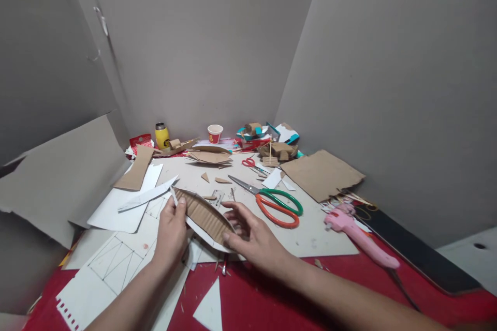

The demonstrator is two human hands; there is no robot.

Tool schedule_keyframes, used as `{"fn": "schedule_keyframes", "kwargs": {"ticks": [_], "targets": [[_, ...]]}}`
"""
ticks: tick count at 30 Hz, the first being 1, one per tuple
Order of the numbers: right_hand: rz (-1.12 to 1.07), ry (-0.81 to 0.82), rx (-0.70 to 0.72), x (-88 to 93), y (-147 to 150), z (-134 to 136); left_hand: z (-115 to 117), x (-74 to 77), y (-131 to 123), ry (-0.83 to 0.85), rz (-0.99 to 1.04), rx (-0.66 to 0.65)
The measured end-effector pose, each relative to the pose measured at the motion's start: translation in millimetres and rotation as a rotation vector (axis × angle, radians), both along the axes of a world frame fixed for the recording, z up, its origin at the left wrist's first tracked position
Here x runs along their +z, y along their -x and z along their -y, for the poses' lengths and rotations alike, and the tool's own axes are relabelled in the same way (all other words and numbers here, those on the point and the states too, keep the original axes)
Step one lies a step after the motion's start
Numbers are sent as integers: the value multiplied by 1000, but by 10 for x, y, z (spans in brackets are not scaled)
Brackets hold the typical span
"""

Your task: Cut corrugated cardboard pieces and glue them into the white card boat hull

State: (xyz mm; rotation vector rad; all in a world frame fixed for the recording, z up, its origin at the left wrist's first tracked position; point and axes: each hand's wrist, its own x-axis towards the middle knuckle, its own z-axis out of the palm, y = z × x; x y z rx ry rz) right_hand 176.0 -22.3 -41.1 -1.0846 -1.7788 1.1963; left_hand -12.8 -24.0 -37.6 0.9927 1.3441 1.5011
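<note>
The left hand (173,225) pinches the left end of a bent cardboard piece (204,218), with its thumb on top. The right hand (254,232) holds the right end, its thumb pressing the near edge and its other fingers curled by the far edge. The piece is in the near middle, up over a pale board (318,235) on a red table (272,300). It is brown and bumpy inside, with a white edge.

Big scissors (257,192) with green and orange handles lie open, just past the right hand. A pink glue gun (359,232) is on the right, near a flat brown sheet (322,175). On the left is a paper with lines drawn on it (120,261). Far back stand a yellow bottle (162,137) and a small cup (215,136).
</note>
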Motion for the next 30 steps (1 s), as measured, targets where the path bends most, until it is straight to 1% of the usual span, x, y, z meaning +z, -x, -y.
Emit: {"fn": "schedule_keyframes", "kwargs": {"ticks": [3,5,7,10,12,15,20,26,30], "targets": [[-8,-66,-15,18,-23,-7,40,22,-61,-36,-77,-67],[-30,-66,-15,18,-22,-10,84,38,-121,-49,-115,-120],[-47,-27,-16,20,-8,-12,125,45,-179,-52,-137,-174],[-112,90,17,31,21,-15,158,31,-242,-75,-202,-239],[-157,149,56,32,35,-22,163,12,-266,-93,-248,-256],[-178,149,71,14,41,-37,166,-10,-280,-97,-266,-256],[-145,87,42,-1,37,-35,195,3,-286,-139,-331,-257],[-5,-148,-21,33,32,-24,205,-1,-309,-169,-392,-296],[6,-233,-58,4,29,-41,200,-18,-310,-156,-410,-305]]}}
